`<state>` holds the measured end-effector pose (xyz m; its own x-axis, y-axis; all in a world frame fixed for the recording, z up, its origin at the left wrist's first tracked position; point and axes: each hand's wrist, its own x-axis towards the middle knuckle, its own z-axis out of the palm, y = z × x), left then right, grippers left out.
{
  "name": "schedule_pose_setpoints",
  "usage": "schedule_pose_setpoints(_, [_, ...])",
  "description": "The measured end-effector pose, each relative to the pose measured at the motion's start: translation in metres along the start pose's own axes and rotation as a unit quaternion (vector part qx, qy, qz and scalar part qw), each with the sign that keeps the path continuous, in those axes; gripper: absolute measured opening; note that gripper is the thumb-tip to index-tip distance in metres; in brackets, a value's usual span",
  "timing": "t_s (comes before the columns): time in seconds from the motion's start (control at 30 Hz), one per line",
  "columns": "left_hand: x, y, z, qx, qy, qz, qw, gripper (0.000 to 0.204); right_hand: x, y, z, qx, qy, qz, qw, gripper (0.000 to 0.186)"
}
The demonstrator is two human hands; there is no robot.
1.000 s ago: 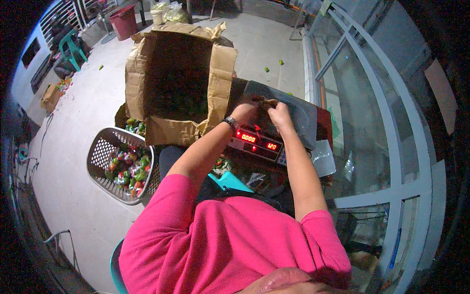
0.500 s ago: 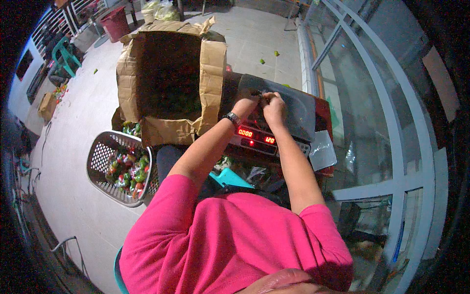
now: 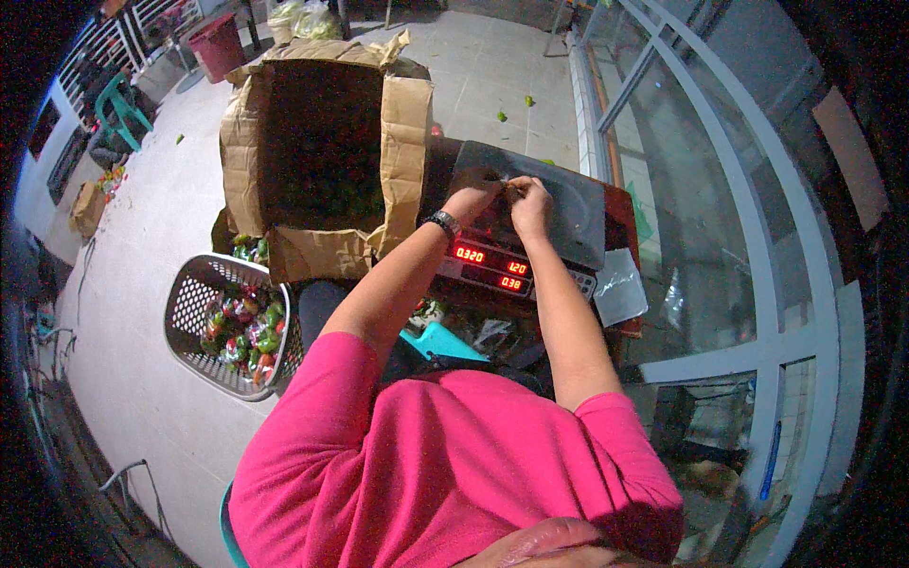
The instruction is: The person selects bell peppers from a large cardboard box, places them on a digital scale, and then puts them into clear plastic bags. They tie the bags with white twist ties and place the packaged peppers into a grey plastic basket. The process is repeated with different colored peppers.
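My left hand [image 3: 472, 200], with a watch [image 3: 443, 224] on its wrist, is above the dark plate of a digital scale [image 3: 576, 216]. Close beside it is my right hand [image 3: 531, 206]. The fingers of both are pinched together and meet at a small dark bit that I cannot make out. Below my hands, whatever lies on the plate is lost in shadow. Red digits glow on the scale's display [image 3: 491, 266], between my forearms.
Left of the scale stands a large open brown cardboard box [image 3: 407, 151], dark inside. A grey plastic basket [image 3: 180, 322] holds several clear packs of red and green peppers [image 3: 248, 331]. An empty-looking clear bag [image 3: 620, 289] lies right of the scale. Glass doors [image 3: 757, 237] flank the right side.
The scale's display has gone from a zero reading to a weight, and another row of digits is lit. My hands stay pinched together over the plate, with only slight movement.
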<state>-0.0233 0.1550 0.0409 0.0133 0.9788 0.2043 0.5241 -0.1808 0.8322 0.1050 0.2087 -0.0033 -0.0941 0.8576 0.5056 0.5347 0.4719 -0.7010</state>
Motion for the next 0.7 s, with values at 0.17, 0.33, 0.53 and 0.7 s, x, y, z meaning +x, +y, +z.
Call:
schedule_pose_setpoints(0.17, [0.023, -0.051, 0.014, -0.162, -0.091, -0.043, 0.982, 0.019, -0.001, 0.002, 0.007, 0.021, -0.010, -0.009, 1.000, 0.005])
schedule_pose_setpoints(0.33, [0.015, -0.040, 0.007, -0.074, -0.094, -0.017, 0.993, 0.018, -0.001, 0.008, 0.005, 0.064, -0.007, -0.032, 0.997, 0.009])
schedule_pose_setpoints(0.53, [0.004, -0.019, 0.006, 0.063, -0.013, 0.025, 0.998, 0.019, 0.003, 0.008, 0.002, 0.023, -0.057, -0.001, 0.998, 0.007])
schedule_pose_setpoints(0.7, [0.002, -0.016, 0.009, 0.104, -0.011, 0.041, 0.994, 0.021, -0.003, 0.006, 0.006, -0.024, 0.034, -0.030, 0.999, 0.005])
